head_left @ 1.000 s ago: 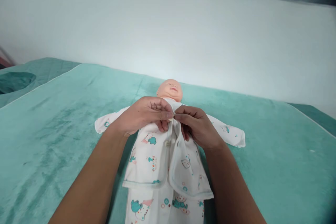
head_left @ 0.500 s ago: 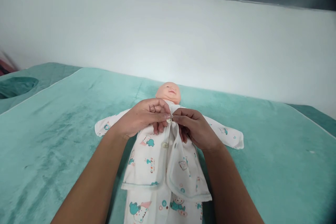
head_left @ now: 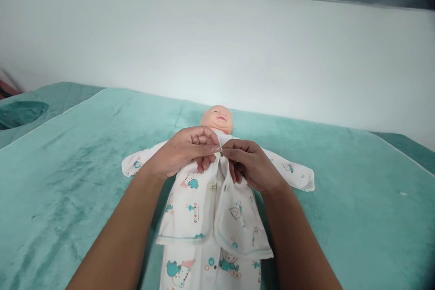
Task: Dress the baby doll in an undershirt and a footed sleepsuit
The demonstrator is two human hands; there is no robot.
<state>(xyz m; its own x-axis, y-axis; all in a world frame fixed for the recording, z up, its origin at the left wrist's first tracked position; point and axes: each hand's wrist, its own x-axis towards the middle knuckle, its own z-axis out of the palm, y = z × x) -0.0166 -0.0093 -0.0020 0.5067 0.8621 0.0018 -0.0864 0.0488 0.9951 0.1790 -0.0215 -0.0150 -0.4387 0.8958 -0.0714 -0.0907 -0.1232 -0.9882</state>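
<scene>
A baby doll (head_left: 216,118) lies on its back, dressed in a white printed jacket (head_left: 193,208) and matching trousers (head_left: 204,272). My left hand (head_left: 190,147) pinches a button (head_left: 218,154) at the upper front edge of the jacket. Opposite it, my right hand (head_left: 248,158) grips the other front edge between thumb and forefinger, close against the button. Lower down, a second button (head_left: 212,186) shows on the left panel, and the right panel hangs loose beside it. The fingertips partly hide where button and cloth meet.
A green plush cover (head_left: 356,217) spreads under the doll, whose sleeves (head_left: 299,176) stretch out to both sides. Behind it rises a white wall (head_left: 217,45) with a dark band on top. A darker green rounded fold (head_left: 22,114) lies at the far left.
Both hands keep their pinch on the jacket at the same button, with only tiny finger shifts. The whole view has moved very slightly.
</scene>
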